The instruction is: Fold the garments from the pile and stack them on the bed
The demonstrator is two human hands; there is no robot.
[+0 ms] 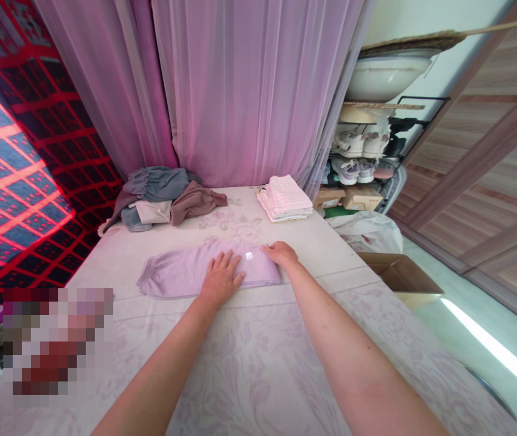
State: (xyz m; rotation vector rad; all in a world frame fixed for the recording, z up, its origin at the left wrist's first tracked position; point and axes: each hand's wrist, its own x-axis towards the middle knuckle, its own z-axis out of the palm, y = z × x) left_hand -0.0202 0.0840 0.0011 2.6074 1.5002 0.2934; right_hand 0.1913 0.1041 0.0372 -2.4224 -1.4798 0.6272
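Left hand (220, 280) palm-down, fingers spread apart; right hand (280, 254) palm-down, fingers nearly together. Neither clamped, both resting flat on a folded lilac ribbed garment (180, 272), directly under the fingertips, atop a floral bedsheet (258, 369). Just beyond the fingers, a stack of folded pale pink clothes (284, 198) and a heap of grey and mauve clothes (158, 197); off to the right of the right fingers, an open cardboard box (399, 277).
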